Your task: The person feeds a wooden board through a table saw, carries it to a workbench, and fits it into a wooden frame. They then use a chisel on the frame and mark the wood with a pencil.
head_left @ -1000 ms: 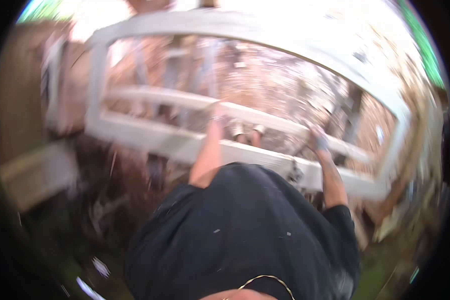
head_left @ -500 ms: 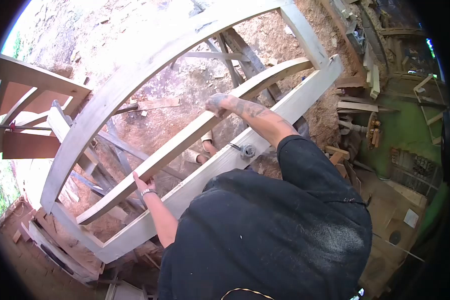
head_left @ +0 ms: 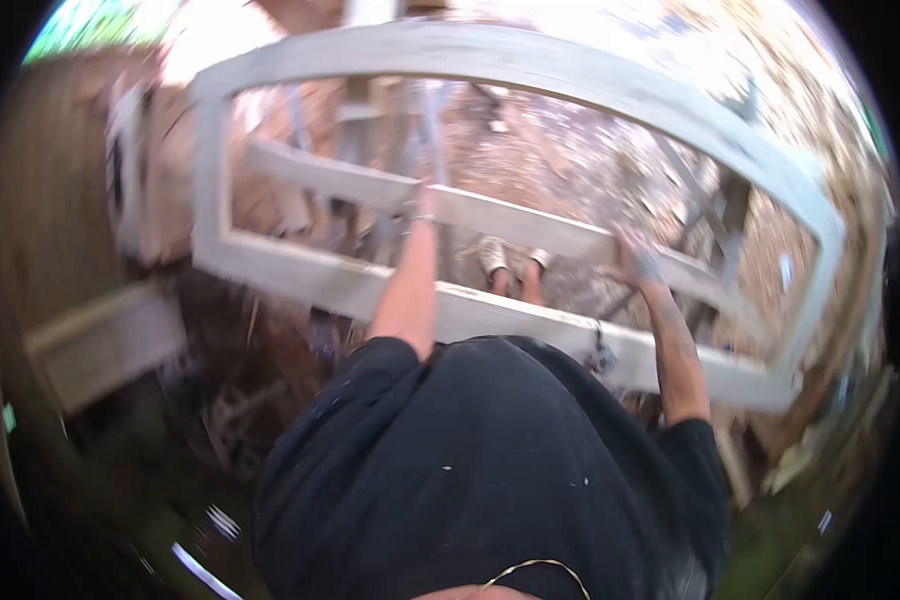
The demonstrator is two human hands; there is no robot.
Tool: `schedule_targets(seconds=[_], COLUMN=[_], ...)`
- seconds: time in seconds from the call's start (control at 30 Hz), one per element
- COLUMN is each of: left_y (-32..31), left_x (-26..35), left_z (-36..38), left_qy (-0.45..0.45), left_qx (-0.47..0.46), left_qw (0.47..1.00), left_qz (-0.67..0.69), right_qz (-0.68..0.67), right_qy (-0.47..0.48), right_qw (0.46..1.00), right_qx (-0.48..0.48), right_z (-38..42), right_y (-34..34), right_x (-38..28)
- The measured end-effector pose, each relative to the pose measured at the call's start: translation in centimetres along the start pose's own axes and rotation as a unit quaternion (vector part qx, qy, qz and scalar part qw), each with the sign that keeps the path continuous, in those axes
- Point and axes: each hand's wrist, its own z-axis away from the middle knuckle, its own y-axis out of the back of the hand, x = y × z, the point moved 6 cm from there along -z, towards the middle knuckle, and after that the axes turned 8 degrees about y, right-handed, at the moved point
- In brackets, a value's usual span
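A long pale wooden slat (head_left: 520,218) lies inside a large wooden frame (head_left: 490,47) with a curved far rail and a straight near rail. My left hand (head_left: 423,203) is closed on the slat left of its middle, its fingers partly smeared by motion. Farther right, my right hand (head_left: 634,258) grips the same slat, with the thumb side toward me. On the near rail, close to my right forearm, sits a small grey metal object (head_left: 600,350) whose kind is too blurred to make out.
Beneath the frame are wooden supports (head_left: 725,225) and dusty ground (head_left: 570,150). My feet in pale shoes (head_left: 493,255) show through the opening. A wooden block (head_left: 110,345) stands at the left, and debris lies along the right side.
My view has swung round, so the frame now runs nearly level across it. Both hands stay on the slat, which now sits nearer the near rail at its right end.
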Motion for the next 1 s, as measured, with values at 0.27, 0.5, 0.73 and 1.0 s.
schedule_targets(seconds=[0.27, 0.5, 0.73, 1.0], left_y=[3.8, 10.4, 12.3, 11.4], left_x=[0.0, -4.9, -7.3, -8.7], left_z=[5.0, 2.1, -1.1, -5.1], left_qy=[0.062, 0.07, -0.006, -0.056], left_qx=[0.162, 0.219, 0.256, 0.16], left_qw=[0.981, 0.966, 0.953, 0.966], left_qz=[0.081, 0.12, 0.164, 0.194], right_qz=[0.056, 0.042, 0.027, 0.055], right_qy=[-0.029, 0.035, 0.046, 0.018], right_qw=[0.996, 0.998, 0.998, 0.997], right_qx=[-0.058, -0.04, -0.036, -0.06], right_z=[-1.6, -3.0, -3.9, -3.8], right_y=[-0.6, -2.9, -2.6, -2.1], right_x=[-2.1, -8.9, -11.8, -13.4])
